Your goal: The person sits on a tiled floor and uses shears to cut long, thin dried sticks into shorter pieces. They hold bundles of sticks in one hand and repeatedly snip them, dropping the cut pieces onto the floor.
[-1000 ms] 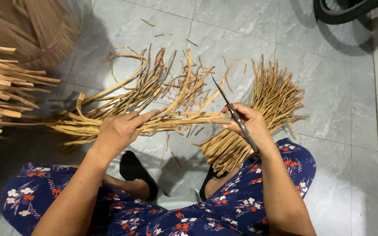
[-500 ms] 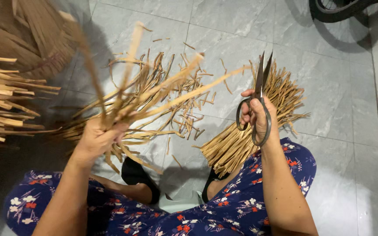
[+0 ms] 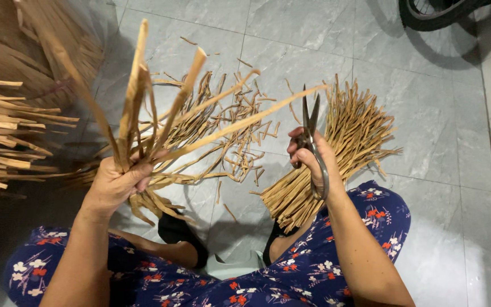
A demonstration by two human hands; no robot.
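My left hand (image 3: 116, 183) grips a bunch of long tan bamboo strips (image 3: 160, 108) and holds it upright, its ends fanning out toward the top and right. My right hand (image 3: 312, 161) holds a pair of dark metal scissors (image 3: 311, 132) with the blades pointing up and slightly apart, close to the tip of the longest strip. Under both hands lies a loose pile of cut strips (image 3: 223, 142) on the grey tiled floor (image 3: 433, 131). A neat bundle of shorter strips (image 3: 336, 153) lies by my right knee.
Stacks of pale bamboo sticks (image 3: 7, 136) lie at the left, with a brown woven heap (image 3: 18, 40) behind them. A dark wheel (image 3: 433, 14) stands at the top right. My legs in blue flowered cloth (image 3: 291, 273) fill the bottom edge.
My left hand lifted a bunch of strips off the floor pile and raised it upright. My right hand turned the scissors from pointing away along the floor to pointing up.
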